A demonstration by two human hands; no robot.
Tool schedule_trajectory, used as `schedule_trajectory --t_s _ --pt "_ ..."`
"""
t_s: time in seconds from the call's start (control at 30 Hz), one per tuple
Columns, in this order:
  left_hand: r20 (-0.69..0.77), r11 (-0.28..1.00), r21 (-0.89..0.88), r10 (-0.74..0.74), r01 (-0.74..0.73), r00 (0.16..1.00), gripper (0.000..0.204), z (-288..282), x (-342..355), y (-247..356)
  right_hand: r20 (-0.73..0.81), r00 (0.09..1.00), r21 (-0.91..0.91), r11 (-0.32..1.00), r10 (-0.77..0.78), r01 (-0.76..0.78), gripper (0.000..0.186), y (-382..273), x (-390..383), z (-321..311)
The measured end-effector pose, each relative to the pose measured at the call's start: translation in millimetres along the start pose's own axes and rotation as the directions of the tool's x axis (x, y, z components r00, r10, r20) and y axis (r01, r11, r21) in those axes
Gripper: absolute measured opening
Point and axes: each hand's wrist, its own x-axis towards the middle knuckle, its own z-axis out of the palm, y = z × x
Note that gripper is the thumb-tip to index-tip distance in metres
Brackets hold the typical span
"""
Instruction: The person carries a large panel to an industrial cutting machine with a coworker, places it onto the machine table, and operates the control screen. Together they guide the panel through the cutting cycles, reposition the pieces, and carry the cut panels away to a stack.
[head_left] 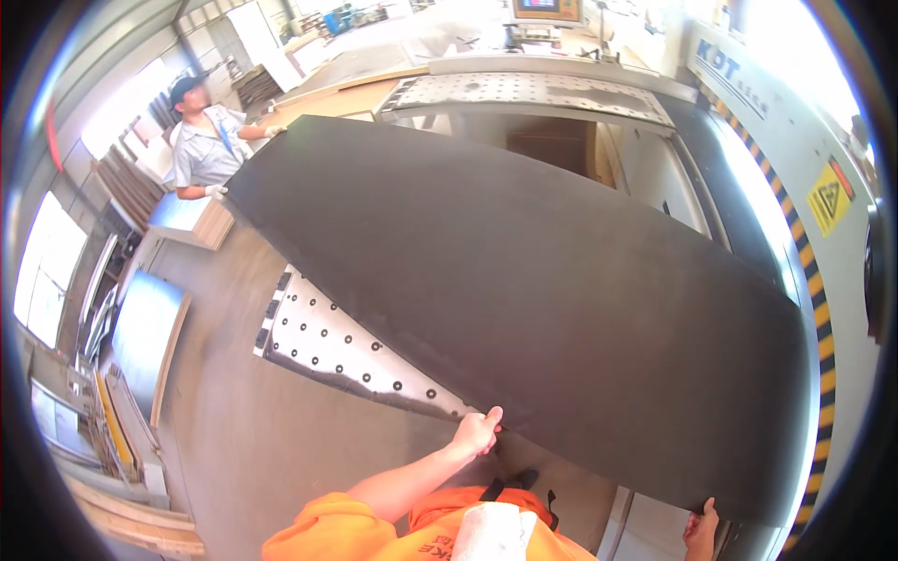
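Observation:
A large dark grey panel (543, 280) lies slantwise across the machine's tables and takes up most of the view. At its near edge, my left hand (479, 433) grips it, thumb on top and fingertips hidden beneath. My right hand (702, 528) holds the same edge close to the near right corner, with its thumb up over the rim. A co-worker's two gloved hands hold the panel's far left end. Under the panel juts a white table with black round holes (318, 332).
A co-worker (201, 140) stands at the far left. Along the right runs the machine's pale body (776, 122) with a black-and-yellow striped edge (806, 252). Another perforated table (533, 96) lies beyond the panel. Stacked boards (150, 337) stand at the left.

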Motion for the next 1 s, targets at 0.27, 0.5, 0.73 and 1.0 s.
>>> schedule_trajectory --t_s 0.27,0.5,0.73,1.0 --pt "-0.002 0.990 -0.131 -0.051 0.051 0.999 0.052 34 60 69 0.007 0.981 -0.134 0.972 -0.192 0.191 0.052 -153 42 69" --pt "-0.141 0.989 -0.148 -0.020 -0.001 0.990 0.051 20 142 171 0.169 0.971 -0.078 0.980 -0.169 0.184 0.059 -255 42 188" --pt "-0.303 0.995 -0.078 0.042 -0.068 0.952 0.043 0 255 278 0.255 0.934 -0.046 0.962 -0.250 0.270 0.042 -380 18 338" --pt "-0.338 0.524 0.783 0.810 -0.333 0.479 0.043 -3 239 241 0.341 0.900 -0.002 0.957 -0.273 0.291 0.038 -514 53 471"
